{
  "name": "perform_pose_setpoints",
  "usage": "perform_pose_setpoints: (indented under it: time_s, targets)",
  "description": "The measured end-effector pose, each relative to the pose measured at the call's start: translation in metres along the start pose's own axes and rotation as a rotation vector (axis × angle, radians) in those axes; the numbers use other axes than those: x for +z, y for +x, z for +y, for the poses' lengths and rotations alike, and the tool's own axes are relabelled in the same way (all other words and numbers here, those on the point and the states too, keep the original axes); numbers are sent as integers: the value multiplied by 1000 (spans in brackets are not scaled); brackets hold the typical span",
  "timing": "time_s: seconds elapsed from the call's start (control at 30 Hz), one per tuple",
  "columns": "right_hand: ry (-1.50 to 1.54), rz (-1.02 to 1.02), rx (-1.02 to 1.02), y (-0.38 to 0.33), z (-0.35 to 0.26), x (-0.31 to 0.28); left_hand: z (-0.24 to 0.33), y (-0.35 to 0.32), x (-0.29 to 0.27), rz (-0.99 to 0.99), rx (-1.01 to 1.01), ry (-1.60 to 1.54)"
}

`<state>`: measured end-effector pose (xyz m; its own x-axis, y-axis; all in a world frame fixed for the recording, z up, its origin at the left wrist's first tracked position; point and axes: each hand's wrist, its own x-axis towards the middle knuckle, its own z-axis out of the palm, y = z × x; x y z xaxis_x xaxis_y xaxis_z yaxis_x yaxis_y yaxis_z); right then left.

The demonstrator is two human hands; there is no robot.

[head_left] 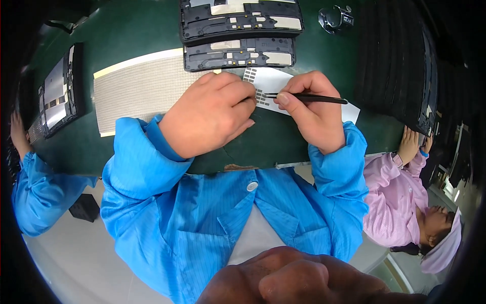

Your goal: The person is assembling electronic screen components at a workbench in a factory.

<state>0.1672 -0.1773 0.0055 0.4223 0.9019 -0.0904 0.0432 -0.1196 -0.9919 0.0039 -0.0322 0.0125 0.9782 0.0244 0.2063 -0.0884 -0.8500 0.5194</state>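
Observation:
My right hand (319, 109) is closed around black tweezers (316, 98). Their tips touch or hover just over a white sheet (271, 78) that carries rows of small dark grey rectangular stickers (260, 96). My left hand (215, 114) is closed, its fingers curled at the sheet's left end; what they pinch, if anything, is hidden. Partly under that hand lies a large cream sheet (136, 86) with a fine grid of small pieces. Just beyond both hands sits a black plastic device housing (238, 54) with silver and white patches.
More black housings (240, 20) are stacked behind it. A round metal-and-black object (335, 19) stands at the far right. Tall dark stacks (395, 66) line the right side. Another housing (58, 93) lies left. Co-workers in a blue sleeve (43, 187) and a pink sleeve (392, 190) flank me.

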Motion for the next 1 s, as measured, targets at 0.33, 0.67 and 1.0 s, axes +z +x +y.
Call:
perform_pose_setpoints:
  time_s: [0.33,0.67,1.0]
  targets:
    - [-117,12,-8,1,3,-3,3,1,-1,2,-26,39]
    - [163,101,-117,15,-25,-2,1,-6,-16,135,36,96]
    - [14,-68,-173,56,-17,12,-9,-8,-18,241,-163,193]
